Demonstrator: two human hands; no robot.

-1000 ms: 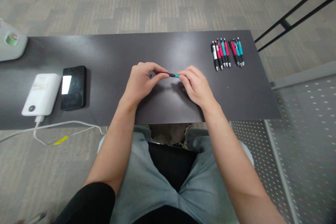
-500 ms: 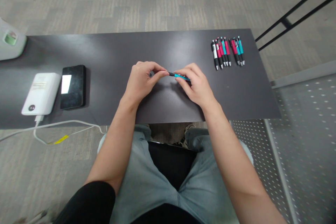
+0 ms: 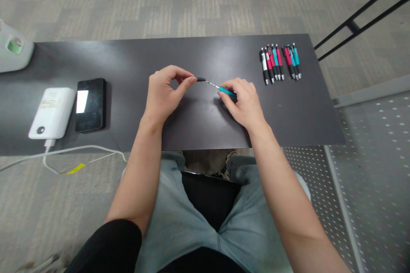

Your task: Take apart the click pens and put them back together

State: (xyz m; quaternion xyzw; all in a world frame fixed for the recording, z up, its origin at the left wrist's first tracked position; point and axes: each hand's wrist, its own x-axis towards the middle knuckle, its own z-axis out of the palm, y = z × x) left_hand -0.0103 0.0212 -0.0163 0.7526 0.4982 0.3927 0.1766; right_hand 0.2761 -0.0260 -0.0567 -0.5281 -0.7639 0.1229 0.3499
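Note:
Between thumb and fingers, my left hand [image 3: 168, 91] pinches the black grip section [image 3: 200, 79] of a pen. My right hand [image 3: 241, 99] is closed round the teal pen barrel [image 3: 226, 91], its rear end partly hidden by the fingers. A thin refill [image 3: 212, 84] bridges the gap between the two parts, sticking out of the barrel with its tip at the black section's end. Both hands are just above the dark table, near its middle.
Several pens in white, red and teal [image 3: 273, 64] lie side by side at the right. A black phone [image 3: 90, 104] and a white power bank [image 3: 53, 113] with a cable [image 3: 86, 148] lie at the left. A white object [image 3: 14, 51] stands at the far left corner.
My left hand has moved left and slightly away from me with the black grip section, separating it from the teal barrel. The refill now shows between them.

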